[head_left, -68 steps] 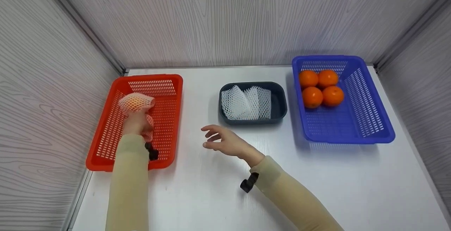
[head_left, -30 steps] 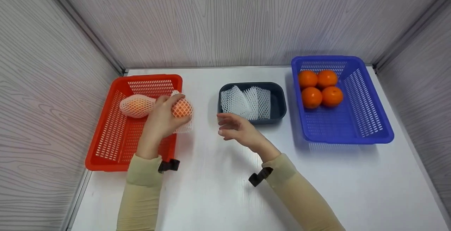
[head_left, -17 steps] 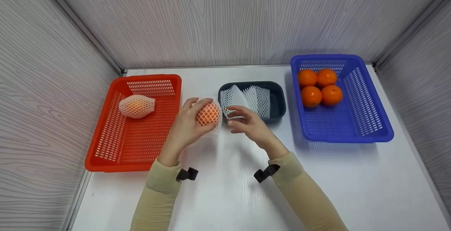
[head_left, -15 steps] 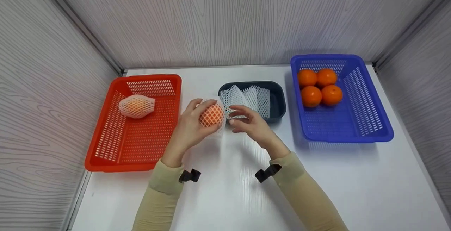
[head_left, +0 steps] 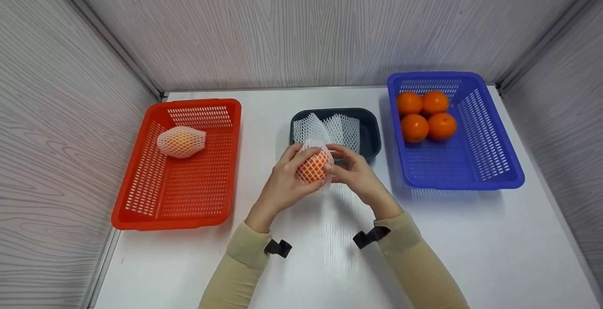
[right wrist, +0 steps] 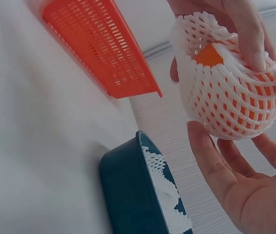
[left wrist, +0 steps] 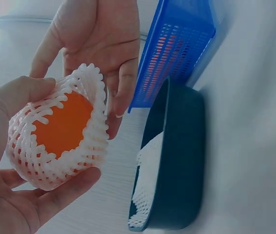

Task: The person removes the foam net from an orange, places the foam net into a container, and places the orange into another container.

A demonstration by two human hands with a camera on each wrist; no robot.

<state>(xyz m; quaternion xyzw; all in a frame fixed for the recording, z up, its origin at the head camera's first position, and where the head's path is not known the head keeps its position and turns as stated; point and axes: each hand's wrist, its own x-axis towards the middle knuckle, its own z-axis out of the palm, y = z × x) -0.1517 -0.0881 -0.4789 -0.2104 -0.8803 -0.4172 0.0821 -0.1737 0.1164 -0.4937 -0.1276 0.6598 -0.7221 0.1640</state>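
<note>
In the head view an orange (head_left: 311,167) in a white foam net sleeve is held up at mid-table, between both hands. My left hand (head_left: 282,184) grips it from the left, thumb on the near side and fingers over the far side. From the right, my right hand (head_left: 360,177) curls thumb and fingers about the sleeve's edge. The left wrist view shows the sleeve's open end, with bare orange peel (left wrist: 62,126) inside. Seen from the right wrist, the foam sleeve (right wrist: 226,105) covers most of the fruit, right fingertips at its underside.
Behind the hands sits a dark teal container (head_left: 374,134) with several white foam nets (head_left: 311,127). A red basket (head_left: 202,191) at left holds one netted orange (head_left: 181,142). At right, several bare oranges (head_left: 414,127) lie in a blue basket (head_left: 464,163). Walls enclose the table.
My left hand has lifted the netted orange from the red basket and carried it right to mid-table. My right hand has moved rightward and come round the sleeve. One netted orange stays behind.
</note>
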